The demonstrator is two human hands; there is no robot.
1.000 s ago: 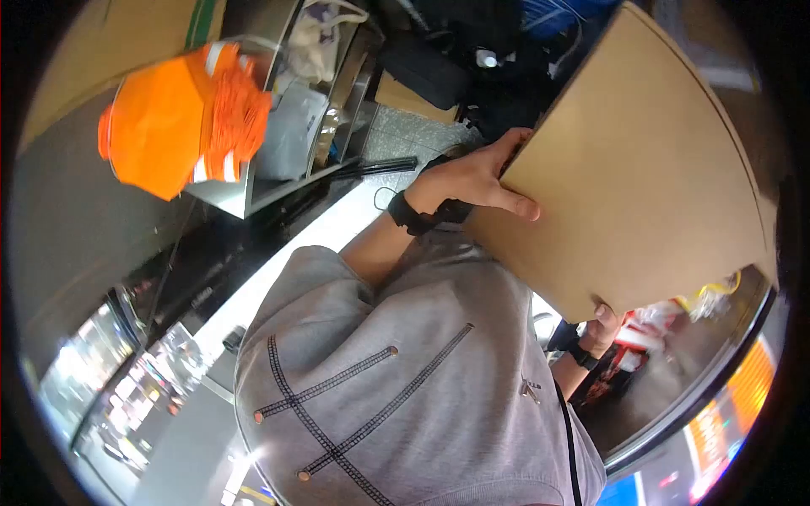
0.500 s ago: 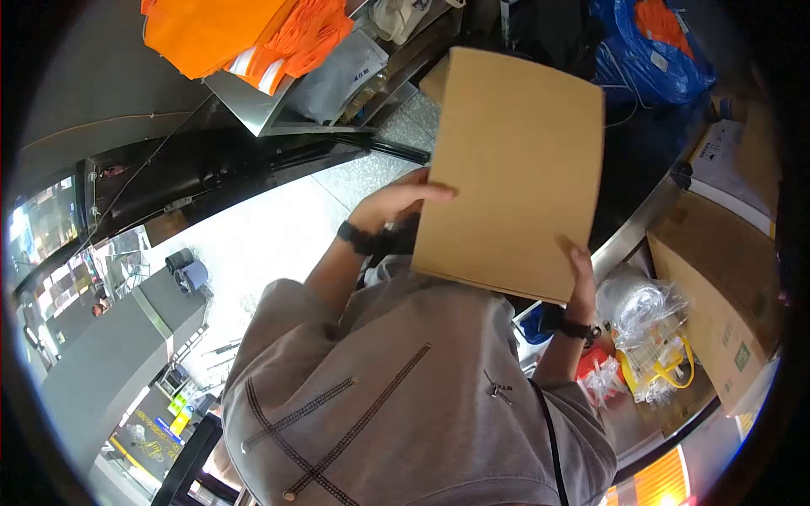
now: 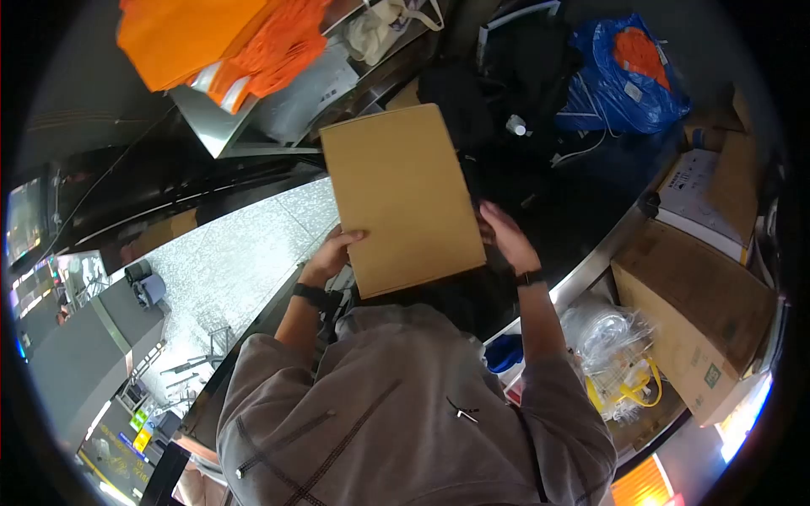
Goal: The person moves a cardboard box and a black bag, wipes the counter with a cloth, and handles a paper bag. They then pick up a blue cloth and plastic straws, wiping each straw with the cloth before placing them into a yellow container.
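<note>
Holding up a brown piece of cardboard (image 3: 405, 198) with the left hand (image 3: 327, 258)

Seen from the head view, the cardboard is plain tan, roughly rectangular and smooth across its broad face, with fairly straight sides and a thin darker line along the bottom edge. It stands out in front of the person's grey top (image 3: 405, 379), a little tilted, its upper end leaning to the left.

The left thumb lies flat on the face near the lower left edge, with the other fingers behind, so the left hand is pinching the cardboard there. The right hand (image 3: 510, 240) is just beside the right edge, its fingers loosely parted rather than wrapped around it; whether the tips touch is hard to tell.

The left fingers behind the cardboard are hidden, and so is its back, so it is unclear if this is a single sheet or a flat folded box. Black items (image 3: 540, 67) beyond it blend into the dark surface. The orange pile (image 3: 211, 34) at upper left is cut off by the top of the view, and the outer corners fade to black.
</note>
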